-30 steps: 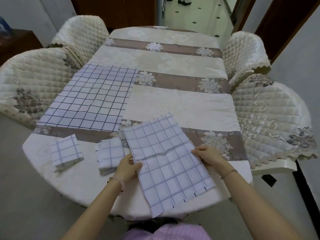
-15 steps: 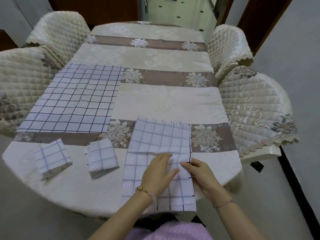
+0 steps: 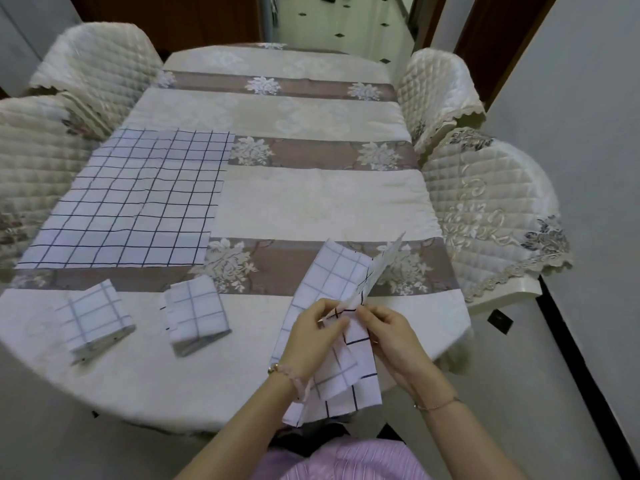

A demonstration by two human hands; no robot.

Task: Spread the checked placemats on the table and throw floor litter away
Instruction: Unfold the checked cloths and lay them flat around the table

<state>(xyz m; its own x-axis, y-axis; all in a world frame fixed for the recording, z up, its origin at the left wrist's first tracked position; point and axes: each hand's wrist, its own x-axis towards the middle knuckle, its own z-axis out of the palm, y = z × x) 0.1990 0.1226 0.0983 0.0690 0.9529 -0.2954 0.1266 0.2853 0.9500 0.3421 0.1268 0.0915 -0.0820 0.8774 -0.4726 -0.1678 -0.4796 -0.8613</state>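
A single wide-angle view is taken from head height at the near end of the long surface covered in a cream and taupe floral cloth (image 3: pixel 322 202). It is aimed forward and steeply down. The near edge is seen close, the far end and the tiled hallway floor (image 3: pixel 363 26) small, with edges bowed.

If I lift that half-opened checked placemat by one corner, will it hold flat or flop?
Probably flop: the half-opened placemat sags and creases between the left hand and right hand. It looks thin and light, since one flap stands up unaided. Its near end already hangs off the table, so it may slide.
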